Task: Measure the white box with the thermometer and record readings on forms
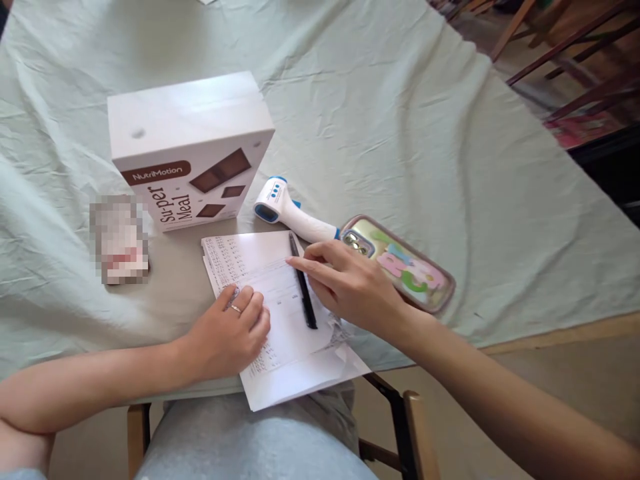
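A stack of white sheets with rows of small handwriting lies at the table's near edge, its lower corner jutting over. My left hand, a ring on one finger, rests on the left part of the sheets with its fingers curled in. Whatever may be under those fingers is hidden. A black pen lies slantwise across the paper. Over the pen reaches my right hand, its index finger stretched out across the barrel and the other fingers loosely bent. The pen is not gripped.
Behind the paper stands a white NutriMotion box. A white and blue infrared thermometer lies to its right, touching or close to a phone in a decorated case. A blurred small pack is at left. Wooden chairs stand beyond the tablecloth.
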